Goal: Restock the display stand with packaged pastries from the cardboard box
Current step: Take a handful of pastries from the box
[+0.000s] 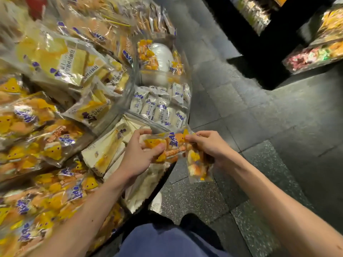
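Observation:
My left hand (143,154) and my right hand (207,145) both hold a clear pastry packet (171,143) with yellow and purple print, each gripping one end. A second packet (197,168) of the same kind hangs under my right hand. The two hands are in front of the round end of the display stand (130,86), which is piled with similar yellow packets (46,151). Its clear tiers hold small white packets (159,108) and pale sandwich-style packets (105,151). No cardboard box is in view.
Dark grey floor tiles (250,108) spread to the right of the stand. A black shelf unit (269,43) with more packaged snacks (315,54) stands at the upper right. My blue trousers (167,242) fill the bottom centre.

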